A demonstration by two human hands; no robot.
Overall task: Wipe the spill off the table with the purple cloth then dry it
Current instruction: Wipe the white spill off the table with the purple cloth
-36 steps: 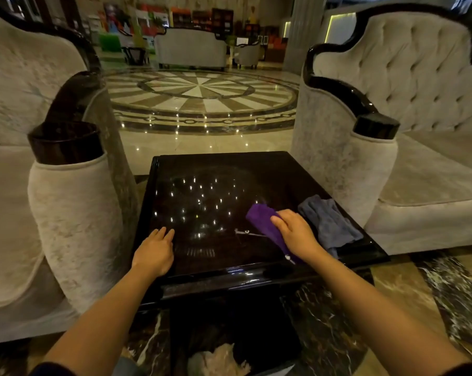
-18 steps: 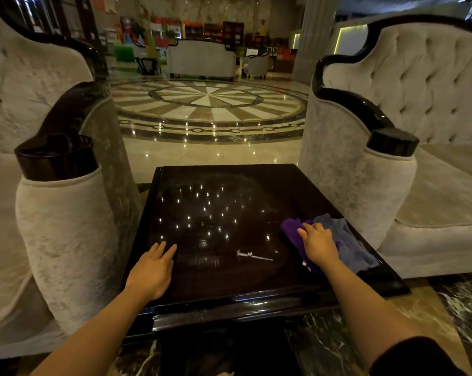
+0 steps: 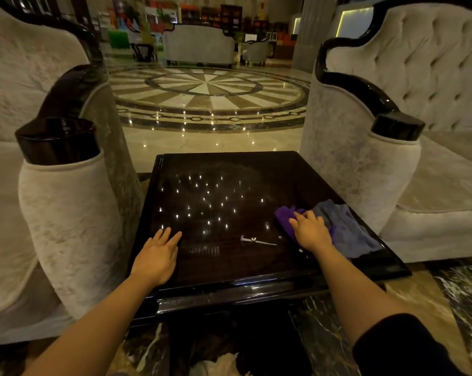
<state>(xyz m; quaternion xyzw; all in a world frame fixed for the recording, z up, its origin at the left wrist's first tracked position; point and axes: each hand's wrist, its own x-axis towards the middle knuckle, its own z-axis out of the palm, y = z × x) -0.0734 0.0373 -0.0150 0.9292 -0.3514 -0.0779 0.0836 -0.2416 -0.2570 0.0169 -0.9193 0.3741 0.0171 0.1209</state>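
Note:
A dark glossy table (image 3: 229,164) stands between two armchairs. The purple cloth (image 3: 283,217) lies on its right side, and my right hand (image 3: 310,232) presses flat on it, covering most of it. A grey-blue cloth (image 3: 346,226) lies just right of the purple one, partly under my wrist. A thin pale streak of spill (image 3: 256,240) shines on the tabletop left of my right hand. My left hand (image 3: 156,256) rests flat on the table's near left part, fingers together, holding nothing.
Cream armchairs flank the table: one arm at the left (image 3: 64,202), one at the right (image 3: 365,172). Marble floor (image 3: 207,96) stretches beyond. Something pale and crumpled (image 3: 218,365) lies under the table's near edge.
My right hand has slid the purple cloth to the right, against the grey-blue cloth, uncovering the pale streak. My left hand has stayed in place. The camera tilted up a little.

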